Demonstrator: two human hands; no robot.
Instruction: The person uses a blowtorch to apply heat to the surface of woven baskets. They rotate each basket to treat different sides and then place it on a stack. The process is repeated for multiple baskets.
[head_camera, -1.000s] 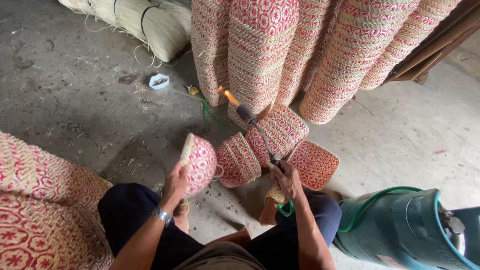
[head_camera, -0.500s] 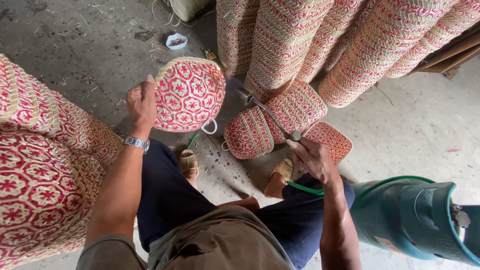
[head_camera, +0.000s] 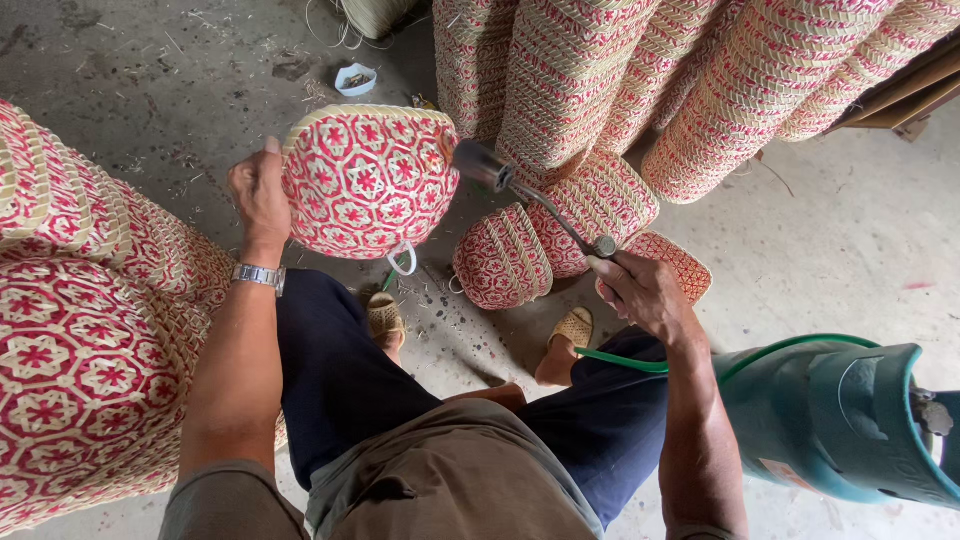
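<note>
My left hand (head_camera: 259, 190) holds a small woven basket (head_camera: 370, 178), red and cream with a star pattern, lifted up in front of me. A white loop hangs from its lower edge. My right hand (head_camera: 640, 292) grips a metal gas torch (head_camera: 530, 200); its nozzle points at the right side of the held basket, almost touching it. A green hose (head_camera: 640, 362) runs from the torch hand to a teal gas cylinder (head_camera: 840, 415) at my right. I sit with dark trousers and woven sandals on the concrete floor.
Three more small woven baskets (head_camera: 500, 258) lie on the floor ahead of my feet. Tall stacks of similar baskets (head_camera: 590, 80) rise behind them. A large pile of woven pieces (head_camera: 80, 340) fills the left. A small white dish (head_camera: 356, 78) sits on the floor.
My left hand has raised the basket higher and nearer the centre. The torch nozzle has swung up from the floor baskets to the held basket.
</note>
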